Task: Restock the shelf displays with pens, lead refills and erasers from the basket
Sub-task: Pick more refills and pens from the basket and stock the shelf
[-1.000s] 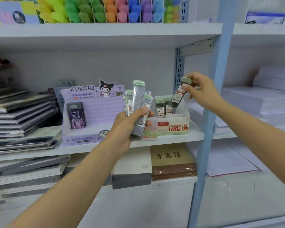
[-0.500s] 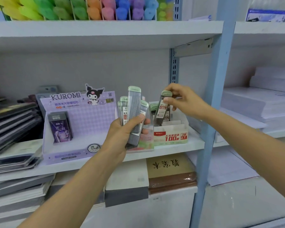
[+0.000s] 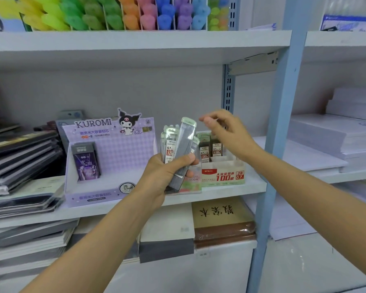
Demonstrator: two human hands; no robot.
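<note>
My left hand (image 3: 166, 176) grips a fan of several clear lead refill cases (image 3: 180, 144) with pale green caps, held upright in front of the middle shelf. Behind them stands a white display box (image 3: 224, 174) with red print, with a few refill cases (image 3: 209, 149) standing in it. My right hand (image 3: 226, 134) hovers just above that box, fingers loosely bent and holding nothing. To the left stands a purple Kuromi display box (image 3: 108, 161) with one dark purple refill pack (image 3: 86, 161) in it.
A blue shelf upright (image 3: 281, 132) rises right of my right arm. Stacks of dark notebooks (image 3: 19, 157) fill the shelf's left end. White paper reams (image 3: 334, 136) lie in the right bay. Coloured foam pieces (image 3: 123, 15) line the top shelf. More notebook stacks (image 3: 220, 220) lie below.
My right hand carried a single refill case down into the white display box, let it go, and now hovers above it holding nothing. My left hand kept its bundle.
</note>
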